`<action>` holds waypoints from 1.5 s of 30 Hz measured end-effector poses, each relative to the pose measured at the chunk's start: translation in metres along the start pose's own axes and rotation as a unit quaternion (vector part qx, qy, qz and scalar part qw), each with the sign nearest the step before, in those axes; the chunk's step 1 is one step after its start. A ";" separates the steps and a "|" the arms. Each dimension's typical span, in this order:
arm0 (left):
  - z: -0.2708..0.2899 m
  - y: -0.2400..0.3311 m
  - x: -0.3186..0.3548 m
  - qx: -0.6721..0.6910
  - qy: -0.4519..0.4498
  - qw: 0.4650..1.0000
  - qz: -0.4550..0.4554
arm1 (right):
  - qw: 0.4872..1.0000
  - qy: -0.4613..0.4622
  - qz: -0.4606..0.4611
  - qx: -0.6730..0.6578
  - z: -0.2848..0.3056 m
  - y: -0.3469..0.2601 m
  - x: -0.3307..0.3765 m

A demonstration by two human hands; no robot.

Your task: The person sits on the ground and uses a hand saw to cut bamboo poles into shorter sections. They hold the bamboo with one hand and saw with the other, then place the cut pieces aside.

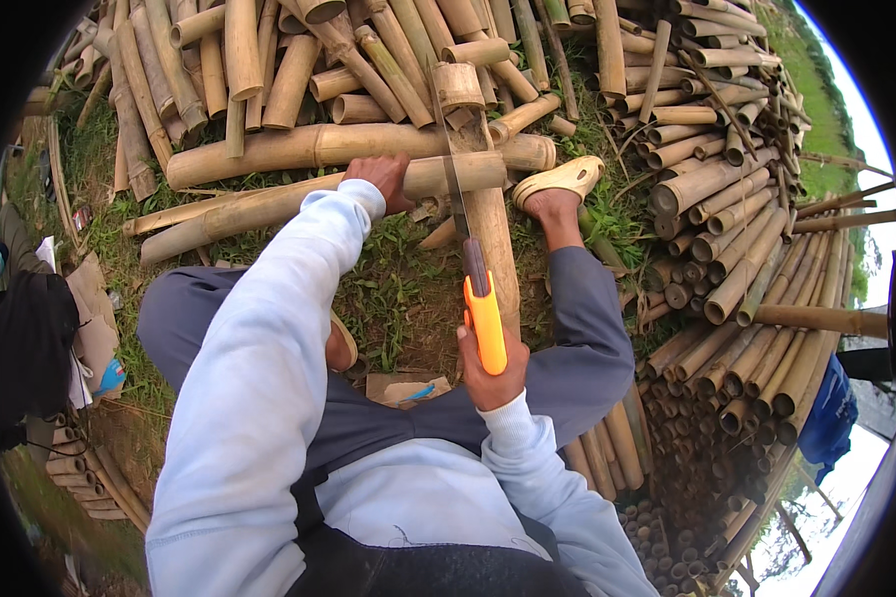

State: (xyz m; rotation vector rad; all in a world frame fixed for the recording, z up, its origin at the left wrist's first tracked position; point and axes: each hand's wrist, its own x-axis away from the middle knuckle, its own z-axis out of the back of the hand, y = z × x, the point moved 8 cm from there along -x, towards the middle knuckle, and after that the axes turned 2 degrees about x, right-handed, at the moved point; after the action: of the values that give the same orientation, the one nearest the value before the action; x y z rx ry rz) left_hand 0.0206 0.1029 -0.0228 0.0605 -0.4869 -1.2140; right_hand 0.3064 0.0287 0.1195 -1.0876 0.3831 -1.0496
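Observation:
My right hand [494,376] is closed round the orange handle of a hand saw [486,323]. Its long dark blade points away from me and crosses a bamboo pole [455,175] near that pole's right end. With its fingers wrapped over the same pole, my left hand [380,183] grips it just left of the blade. The pole rests across a thicker bamboo post [490,239] lying lengthwise in front of me. Whether the blade has cut into the pole, I cannot tell.
A thick bamboo length [299,149] lies just beyond the held pole. Cut bamboo pieces [398,60] heap up at the far side, and stacked poles [737,259] rise on the right. My foot in a cream clog [562,183] stands beside the post. Cardboard [95,318] lies left.

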 end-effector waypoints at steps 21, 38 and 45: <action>0.003 -0.008 -0.001 0.005 -0.032 0.999 0.014 | 0.998 -0.013 0.013 0.062 0.036 0.002 0.080; 0.004 -0.002 -0.007 0.008 -0.022 1.000 -0.001 | 0.999 0.005 0.010 0.032 0.022 0.021 0.018; 0.005 -0.011 -0.011 0.022 -0.055 0.998 -0.004 | 0.999 -0.008 0.034 0.041 0.013 0.017 0.032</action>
State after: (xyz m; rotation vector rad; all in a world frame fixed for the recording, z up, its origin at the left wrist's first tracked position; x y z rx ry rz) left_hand 0.0061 0.1096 -0.0255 0.0333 -0.6095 -1.2182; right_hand 0.3398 0.0104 0.1181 -1.0021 0.3595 -0.9882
